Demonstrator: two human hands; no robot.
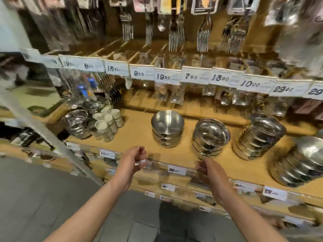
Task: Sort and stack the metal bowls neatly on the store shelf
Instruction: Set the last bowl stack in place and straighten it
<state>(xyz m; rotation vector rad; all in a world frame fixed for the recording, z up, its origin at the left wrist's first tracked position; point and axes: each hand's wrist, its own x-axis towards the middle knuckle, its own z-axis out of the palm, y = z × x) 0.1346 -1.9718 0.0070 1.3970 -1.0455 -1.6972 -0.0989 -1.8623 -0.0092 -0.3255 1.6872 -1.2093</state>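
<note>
My left hand (135, 158) hangs at the front lip of the wooden shelf (139, 135) with its fingers curled in; something small and pale seems caught between them, perhaps a tag, but the blur keeps me from saying whether I'm pinching anything. My right hand (208, 169) is at the same lip, fingers bent downward at the price strip (176, 170); I cannot tell if it grips the strip or just rests there.

The bowls are all beyond my fingertips. Straight ahead of my left hand, a little to its right, sits the matte bowl stack (167, 129), nested upright and fairly square. Just past my right hand, nearly touching its knuckles in this view, stands the shiny bowl stack (210, 137), its top bowl tipped toward me. Further right of that hand is the tall stack (258, 137), leaning, and beyond it at the far right a slumped row of wide bowls (297, 166) lying on edge against one another.

These look like thin steel: light singly, but a whole stack will have real weight (and will clatter if it shifts). They are stiff, not fragile, though polished walls are slippery. I'd judge the best hold is both palms low on opposite sides of a stack, under the bottom rim, or for a single bowl thumb inside and fingers outside the rim. The leaning ones I would steady from the top first.
</note>
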